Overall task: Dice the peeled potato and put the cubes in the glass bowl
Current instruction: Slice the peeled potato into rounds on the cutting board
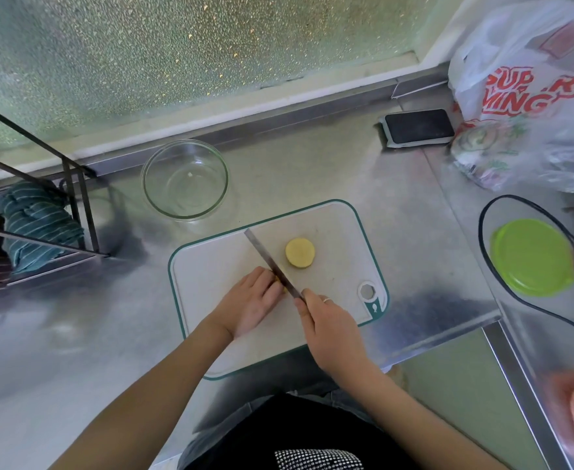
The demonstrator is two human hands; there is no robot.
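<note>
the peeled potato is cut in two on the cutting board (329, 232): one potato half (300, 252) lies alone, cut face up, at 2 o'clock from the hands, and the other piece (280, 283) is held down under the curled left hand (250, 301). the right hand (329, 325) grips the knife (272, 262), its blade on this piece, so i think the dicing is only at the start. the glass bowl (185, 179), at 11 o'clock from the board, has no cubes yet.

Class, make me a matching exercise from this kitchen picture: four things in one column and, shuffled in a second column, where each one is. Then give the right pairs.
Things
1. glass bowl
2. potato piece
3. phone
4. green lid

Places
A. on the cutting board, right of the knife
B. far right, on the raised counter
C. on the counter, behind the board's left corner
D. by the back wall, beside the plastic bag

Pairs: 1-C, 2-A, 3-D, 4-B
</note>
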